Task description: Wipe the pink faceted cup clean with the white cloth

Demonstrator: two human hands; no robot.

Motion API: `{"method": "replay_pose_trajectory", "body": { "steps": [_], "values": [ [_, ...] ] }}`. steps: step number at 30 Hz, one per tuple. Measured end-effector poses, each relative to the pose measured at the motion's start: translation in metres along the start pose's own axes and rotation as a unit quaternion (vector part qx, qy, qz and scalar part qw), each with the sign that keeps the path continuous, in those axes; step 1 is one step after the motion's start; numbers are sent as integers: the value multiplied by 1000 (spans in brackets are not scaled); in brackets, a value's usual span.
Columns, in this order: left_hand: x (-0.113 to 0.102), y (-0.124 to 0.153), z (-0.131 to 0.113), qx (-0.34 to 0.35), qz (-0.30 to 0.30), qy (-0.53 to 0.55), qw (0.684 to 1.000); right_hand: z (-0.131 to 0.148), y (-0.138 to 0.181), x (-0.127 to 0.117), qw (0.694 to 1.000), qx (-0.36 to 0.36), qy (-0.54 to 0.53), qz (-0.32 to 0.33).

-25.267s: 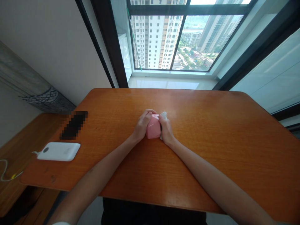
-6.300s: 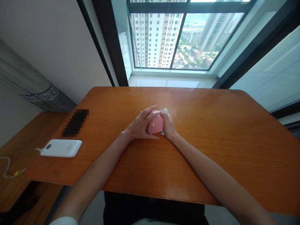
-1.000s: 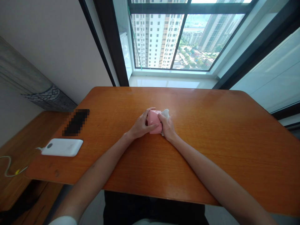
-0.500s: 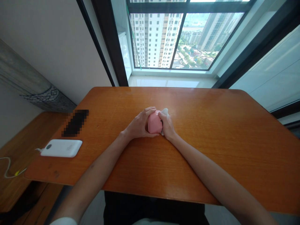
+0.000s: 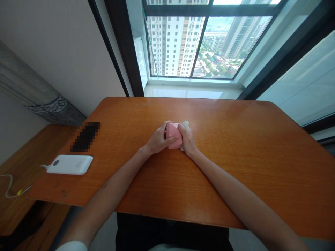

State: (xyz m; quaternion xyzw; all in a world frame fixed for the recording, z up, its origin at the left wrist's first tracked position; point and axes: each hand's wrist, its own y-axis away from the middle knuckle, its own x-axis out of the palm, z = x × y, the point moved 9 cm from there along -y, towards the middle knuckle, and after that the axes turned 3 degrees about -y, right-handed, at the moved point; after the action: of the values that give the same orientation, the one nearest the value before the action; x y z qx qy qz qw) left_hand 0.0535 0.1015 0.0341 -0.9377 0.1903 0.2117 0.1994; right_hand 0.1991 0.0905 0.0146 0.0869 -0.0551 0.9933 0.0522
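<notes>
Near the middle of the wooden table (image 5: 167,181), my left hand (image 5: 157,140) is closed around a small pink box-like object (image 5: 172,132). Its thumb lies across the front of the object and its fingers reach behind the far side. A dark patch shows on the object's left side, beside the palm. From the right, my right hand (image 5: 187,141) grips a crumpled white tissue or cloth (image 5: 186,124) against the pink object, thumb on its upper right edge. Most of the white piece is hidden by that hand.
A white power bank (image 5: 70,165) with a cable lies on the table at the left. Behind it is a dark, pixelated rectangle (image 5: 86,136). A lower wooden bench (image 5: 15,195) stands at the far left. The window (image 5: 209,45) is beyond the table's far edge.
My left hand has shifted its hold: the thumb moved from under the pink object up onto its front. The object is turned slightly. My right hand keeps its grip with the white piece.
</notes>
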Motion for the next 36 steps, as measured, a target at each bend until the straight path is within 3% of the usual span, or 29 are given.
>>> {"method": "replay_pose_trajectory", "body": {
  "steps": [2,5,9,12,24,31,36],
  "values": [
    [1,2,1,18,4,-17,1000,1,-1,-1,1000,1,-1,-4],
    [-2,4,-7,101,13,-79,992,1,-1,-3,1000,3,8,-12],
    [-8,10,-21,232,13,-166,958,1,-1,-2,1000,4,9,-10],
    [-6,13,-23,270,25,-223,936,3,-1,-1,1000,-1,10,-4],
    [-13,12,-28,253,-28,-109,961,4,4,-5,999,-17,39,-3],
    [-5,0,-2,24,20,-4,1000,1,6,-2,999,-19,41,9],
    [-1,2,6,29,20,18,999,-2,5,-2,999,-15,30,4]
  ]
}}
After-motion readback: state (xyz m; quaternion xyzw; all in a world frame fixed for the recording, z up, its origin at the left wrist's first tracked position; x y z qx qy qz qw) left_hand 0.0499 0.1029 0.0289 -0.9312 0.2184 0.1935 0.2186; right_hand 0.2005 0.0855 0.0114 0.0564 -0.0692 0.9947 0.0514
